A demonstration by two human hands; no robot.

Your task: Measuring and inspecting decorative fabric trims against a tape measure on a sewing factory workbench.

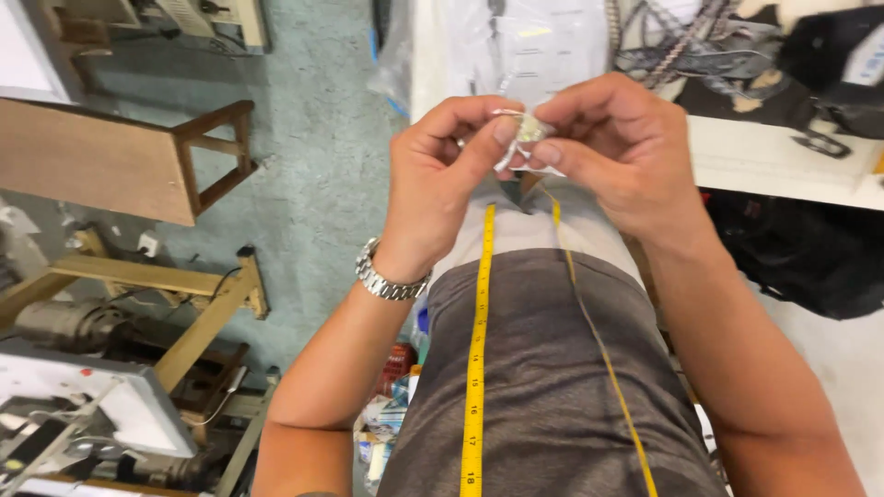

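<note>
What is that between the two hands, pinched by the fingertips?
In the head view, a small crumpled clear plastic wrapper sits between the left hand and right hand; both pinch it. Its contents are unclear.

Both forearms rise side by side. The left hand (442, 175) and right hand (617, 152) meet fingertip to fingertip, pinched shut.
</note>
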